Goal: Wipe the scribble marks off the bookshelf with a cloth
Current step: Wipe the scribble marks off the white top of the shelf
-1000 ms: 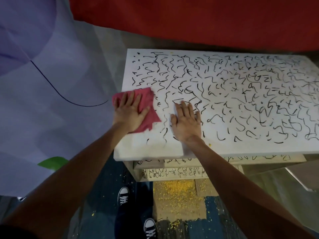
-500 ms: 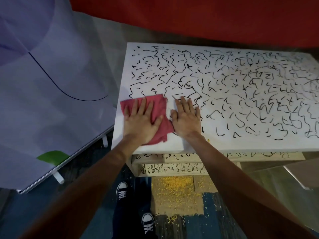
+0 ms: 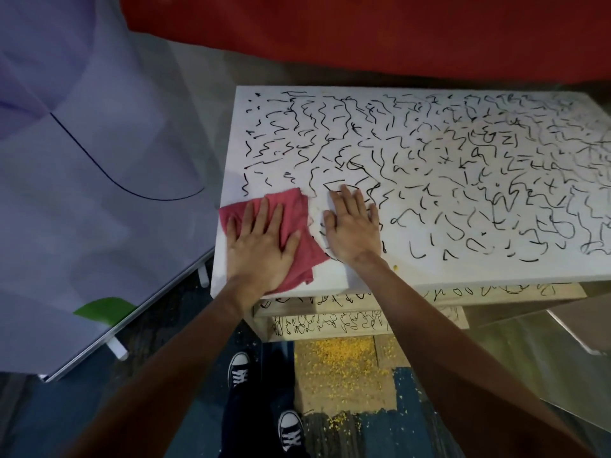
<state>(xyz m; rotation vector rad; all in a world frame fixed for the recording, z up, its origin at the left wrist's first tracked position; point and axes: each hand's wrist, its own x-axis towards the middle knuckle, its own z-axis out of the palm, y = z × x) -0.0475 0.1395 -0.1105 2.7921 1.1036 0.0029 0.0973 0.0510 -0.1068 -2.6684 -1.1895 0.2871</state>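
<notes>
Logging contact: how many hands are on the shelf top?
2: left hand presses the cloth at the near-left corner; right hand lies flat on the top beside it.

cloth (image 3: 291,206) on bookshelf top (image 3: 463,271), shelves (image 3: 330,320) perhaps below

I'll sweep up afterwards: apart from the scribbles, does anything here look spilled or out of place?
Yes. Yellow grains lie scattered over the floor in front of the bookshelf, with one speck on its top by the right hand. Nothing looks damaged or tipped.
</notes>
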